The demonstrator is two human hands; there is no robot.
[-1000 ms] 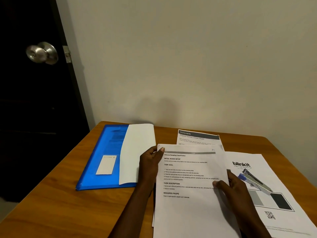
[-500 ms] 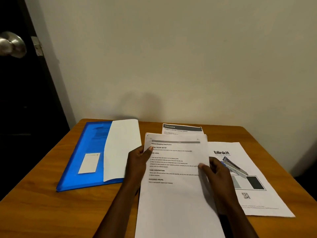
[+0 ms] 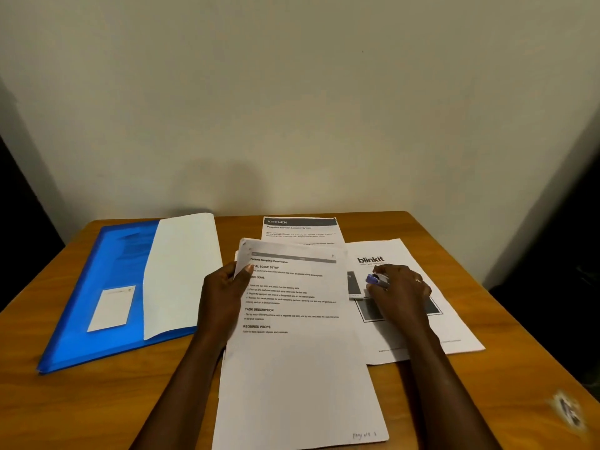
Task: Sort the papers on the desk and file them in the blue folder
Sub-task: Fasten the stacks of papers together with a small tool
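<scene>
Filing barely begun.
Pinching white printed paper stack (image 3: 292, 368) in left hand (image 3: 224, 297), gripping small blue stapler (image 3: 373, 279) at 3 o'clock in right hand (image 3: 401, 290); one white sheet (image 3: 181, 271) on blue plastic folder (image 3: 107, 271).

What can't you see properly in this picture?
All in the head view:
- The stapler: mostly hidden by the right hand gripping it; only its blue end shows.
- The KITCHEN sheet: its lower part lies under the paper stack held by the left hand.
- The stack's small print: too blurred to read.
- The label on the blue folder: writing too small.
- The mark near the desk corner: blurred.
</scene>
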